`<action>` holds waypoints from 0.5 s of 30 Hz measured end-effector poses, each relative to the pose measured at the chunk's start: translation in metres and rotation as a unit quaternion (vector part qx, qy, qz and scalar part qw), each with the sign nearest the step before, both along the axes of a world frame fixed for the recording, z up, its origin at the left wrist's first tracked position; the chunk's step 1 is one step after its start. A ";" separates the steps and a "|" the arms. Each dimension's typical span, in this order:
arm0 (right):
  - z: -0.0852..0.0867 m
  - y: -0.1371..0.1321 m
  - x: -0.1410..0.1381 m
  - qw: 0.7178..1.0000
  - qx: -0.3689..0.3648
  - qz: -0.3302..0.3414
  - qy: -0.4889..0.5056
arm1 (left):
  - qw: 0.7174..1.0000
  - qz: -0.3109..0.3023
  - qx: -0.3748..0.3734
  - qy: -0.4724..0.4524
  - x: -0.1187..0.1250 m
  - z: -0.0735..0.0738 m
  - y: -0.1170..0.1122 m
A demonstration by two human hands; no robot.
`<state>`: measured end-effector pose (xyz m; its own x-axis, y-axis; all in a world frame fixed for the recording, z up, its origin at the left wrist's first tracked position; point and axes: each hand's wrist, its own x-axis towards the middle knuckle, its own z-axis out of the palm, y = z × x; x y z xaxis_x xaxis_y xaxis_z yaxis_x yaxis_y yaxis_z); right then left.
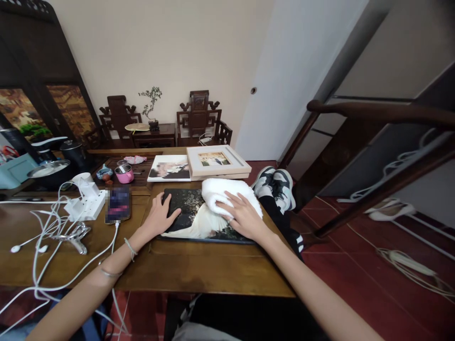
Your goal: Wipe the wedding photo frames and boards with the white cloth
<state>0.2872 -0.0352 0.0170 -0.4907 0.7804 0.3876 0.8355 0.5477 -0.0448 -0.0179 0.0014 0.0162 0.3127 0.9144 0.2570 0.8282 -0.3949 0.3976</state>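
A dark photo print lies flat on the wooden table in front of me. My left hand rests flat on its left edge, fingers spread. My right hand presses a folded white cloth onto the print's upper right part, fingers stretched over the cloth. Behind the print lie a second photo print and a white picture frame.
A phone on a white cable, a white power strip, earphones and tangled cables fill the table's left. A pink pot and kettles stand further back. My sneakers show right of the table; a wooden stair rail rises at right.
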 end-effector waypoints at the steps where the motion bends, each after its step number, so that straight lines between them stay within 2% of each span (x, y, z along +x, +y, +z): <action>1: 0.001 0.000 0.001 1.000 -0.005 -0.006 0.005 | 1.000 -0.005 0.007 -0.010 0.003 -0.003 0.000; 5: 0.006 0.000 -0.004 0.999 -0.025 -0.045 0.003 | 0.999 -0.039 0.015 -0.019 0.006 -0.009 0.004; 7: 0.010 -0.005 -0.013 0.999 -0.032 -0.034 -0.015 | 0.999 -0.037 0.001 -0.017 0.006 -0.009 0.005; 9: 0.016 -0.012 -0.024 0.998 -0.044 0.025 -0.028 | 0.999 -0.020 -0.018 -0.018 0.007 -0.008 0.006; 12: 0.023 -0.022 -0.037 0.985 -0.074 0.150 -0.026 | 0.999 0.001 -0.037 -0.022 0.009 -0.008 0.006; 14: 0.024 -0.020 -0.035 0.980 -0.084 0.180 -0.013 | 0.999 0.003 -0.042 -0.022 0.010 -0.007 0.005; 15: 0.022 -0.017 -0.030 0.983 -0.081 0.165 -0.003 | 0.999 0.002 -0.043 -0.022 0.010 -0.007 0.004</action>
